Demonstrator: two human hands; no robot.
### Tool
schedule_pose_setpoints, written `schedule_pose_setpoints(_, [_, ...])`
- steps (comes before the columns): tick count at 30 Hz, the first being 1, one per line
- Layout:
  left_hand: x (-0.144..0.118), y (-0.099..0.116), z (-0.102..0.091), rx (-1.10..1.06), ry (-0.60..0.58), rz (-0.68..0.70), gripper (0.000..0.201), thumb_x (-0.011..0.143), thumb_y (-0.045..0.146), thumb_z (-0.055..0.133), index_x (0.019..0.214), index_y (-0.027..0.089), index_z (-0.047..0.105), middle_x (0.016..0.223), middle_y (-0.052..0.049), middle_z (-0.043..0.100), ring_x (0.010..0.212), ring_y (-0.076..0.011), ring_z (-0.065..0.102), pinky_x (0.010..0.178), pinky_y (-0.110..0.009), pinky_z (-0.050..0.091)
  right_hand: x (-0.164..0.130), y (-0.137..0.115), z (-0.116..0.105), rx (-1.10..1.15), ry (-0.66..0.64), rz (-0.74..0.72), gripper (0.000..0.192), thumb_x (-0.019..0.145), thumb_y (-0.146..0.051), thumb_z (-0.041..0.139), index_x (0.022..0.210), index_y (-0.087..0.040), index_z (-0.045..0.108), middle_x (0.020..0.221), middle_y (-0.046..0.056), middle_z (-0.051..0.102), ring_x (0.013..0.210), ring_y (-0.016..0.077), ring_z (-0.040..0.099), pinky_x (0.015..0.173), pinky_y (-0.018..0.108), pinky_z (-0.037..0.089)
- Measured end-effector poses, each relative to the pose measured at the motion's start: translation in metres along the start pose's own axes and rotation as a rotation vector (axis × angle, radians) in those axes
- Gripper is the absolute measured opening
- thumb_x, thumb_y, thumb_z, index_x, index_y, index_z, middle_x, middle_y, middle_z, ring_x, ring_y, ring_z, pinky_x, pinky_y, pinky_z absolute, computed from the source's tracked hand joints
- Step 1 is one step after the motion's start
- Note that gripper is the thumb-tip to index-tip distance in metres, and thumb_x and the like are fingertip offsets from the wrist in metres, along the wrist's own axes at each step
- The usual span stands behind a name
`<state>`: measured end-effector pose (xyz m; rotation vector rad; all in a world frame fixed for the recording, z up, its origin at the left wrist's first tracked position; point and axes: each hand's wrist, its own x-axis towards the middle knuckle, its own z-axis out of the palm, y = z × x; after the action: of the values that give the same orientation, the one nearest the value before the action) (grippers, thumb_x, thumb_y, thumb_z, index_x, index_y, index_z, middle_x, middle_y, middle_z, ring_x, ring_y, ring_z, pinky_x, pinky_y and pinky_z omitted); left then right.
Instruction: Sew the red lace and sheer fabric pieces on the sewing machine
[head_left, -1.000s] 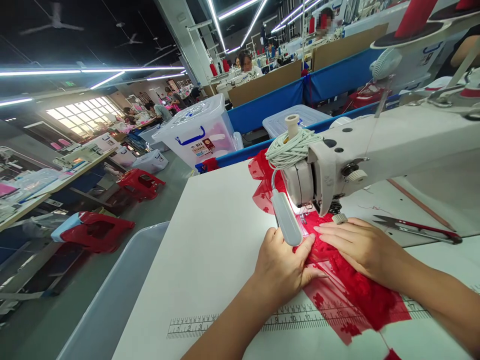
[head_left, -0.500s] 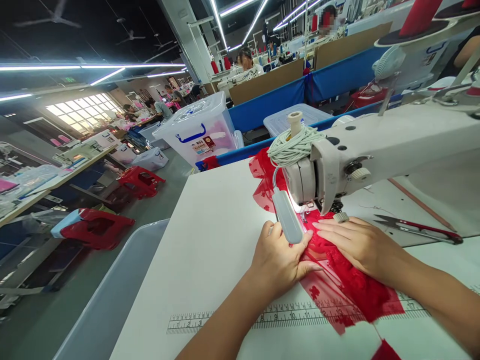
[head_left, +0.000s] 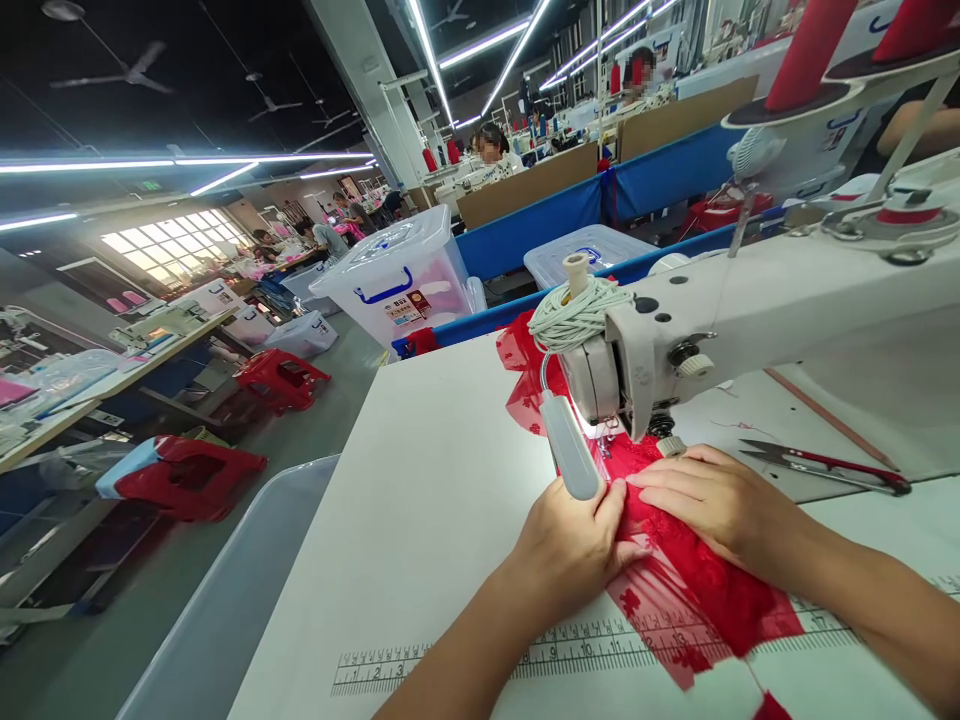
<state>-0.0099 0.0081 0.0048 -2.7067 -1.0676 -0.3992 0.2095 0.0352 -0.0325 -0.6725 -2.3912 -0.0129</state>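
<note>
Both hands lie flat on a piece of red lace fabric spread on the white table in front of a white sewing machine. The left hand presses down on the fabric's left edge, fingers loosely curled and thumb stretched toward the middle, just below the machine's small lamp. The right hand rests open, palm down, with fingers extended toward the needle area — it grips nothing, only holds the cloth flat against the table. The fabric runs under the machine head: a part of it shows beyond the head on the far side, while the larger part lies on the near side, over the ruler printed on the table. Judging from this, a stretch of the piece has passed under the needle and a good share of it is left on the near side; the needle itself is hidden behind the head and the fingers, so the stitch line cannot be made out. A coil of white cord sits on top of the head — a pair of red-handled thread snips lies on the table to the right, apart from both hands. A grey bin stands at the table's left edge.
</note>
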Motion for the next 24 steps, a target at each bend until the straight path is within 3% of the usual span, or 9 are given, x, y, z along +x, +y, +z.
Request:
schedule_pose_setpoints(8, [-0.0033, 0.0043, -0.0003, 0.005, 0.023, -0.012, 0.075, 0.094, 0.065, 0.018, 0.112, 0.009, 0.065, 0.105, -0.020, 0.064, 0.081, -0.0246, 0.062, 0.061, -0.034, 0.051, -0.0030, 0.0012, 0.0013, -0.022, 0.037, 0.005, 0.035, 0.090, -0.001, 0.034, 0.098, -0.017, 0.064, 0.102, 0.006, 0.074, 0.097, 0.0201, 0.065, 0.083, 0.038, 0.042])
schedule_pose_setpoints(13, [-0.0049, 0.0079, 0.0008, 0.062, 0.004, -0.028, 0.077, 0.093, 0.067, 0.017, 0.119, 0.012, 0.064, 0.106, -0.021, 0.065, 0.085, -0.0270, 0.061, 0.063, -0.035, 0.049, 0.0007, 0.0041, -0.0052, -0.072, 0.005, -0.041, 0.036, 0.084, 0.001, 0.037, 0.100, -0.017, 0.063, 0.103, 0.006, 0.075, 0.093, 0.0180, 0.067, 0.080, 0.035, 0.043])
schedule_pose_setpoints(24, [-0.0038, 0.0065, 0.0010, 0.072, 0.065, -0.068, 0.075, 0.092, 0.069, 0.023, 0.118, 0.013, 0.066, 0.103, -0.017, 0.067, 0.083, -0.0262, 0.060, 0.075, -0.039, 0.046, -0.0003, 0.0048, 0.0034, -0.089, 0.064, 0.022, 0.042, 0.077, 0.004, 0.036, 0.098, -0.019, 0.064, 0.104, 0.007, 0.074, 0.095, 0.0192, 0.066, 0.084, 0.037, 0.042])
